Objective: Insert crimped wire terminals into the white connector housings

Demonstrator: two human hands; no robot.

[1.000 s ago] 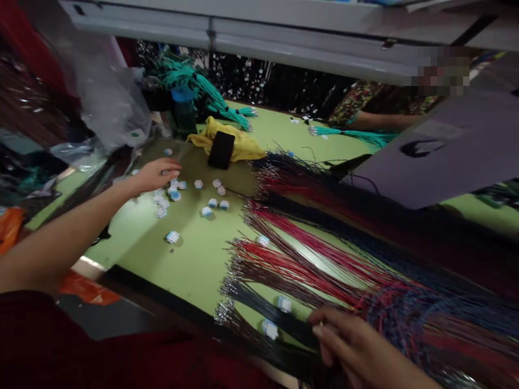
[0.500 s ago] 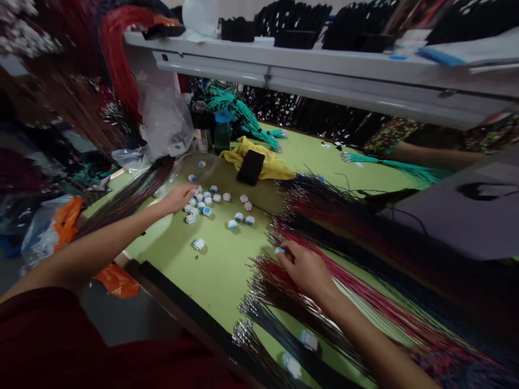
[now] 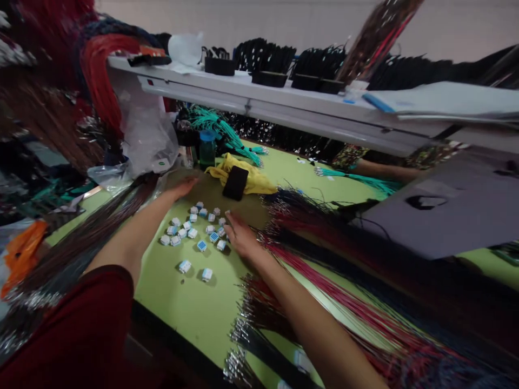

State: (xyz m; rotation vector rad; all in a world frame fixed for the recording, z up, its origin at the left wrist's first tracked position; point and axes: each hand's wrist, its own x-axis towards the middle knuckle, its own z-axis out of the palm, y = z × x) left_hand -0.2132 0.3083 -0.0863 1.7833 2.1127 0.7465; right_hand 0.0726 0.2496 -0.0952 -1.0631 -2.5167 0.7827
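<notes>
We have both hands flat and open on the green table point(image 3: 194, 302), holding nothing. Our left hand point(image 3: 181, 189) lies at the far left edge of the small white and blue connectors point(image 3: 194, 229), and our right hand point(image 3: 240, 237) lies at their right edge, fingertips touching the nearest pieces. The connectors sit scattered between the two hands, with two loose ones point(image 3: 195, 270) nearer to us.

To gather them well, we think the hands should sweep inward with palms low, so no piece slips under. On the right side, the red and black wires point(image 3: 324, 292) lie just beside our right hand; their bare ends could catch a connector. Beyond the hands lie a yellow cloth point(image 3: 253, 181) and a black pad point(image 3: 235, 183).
</notes>
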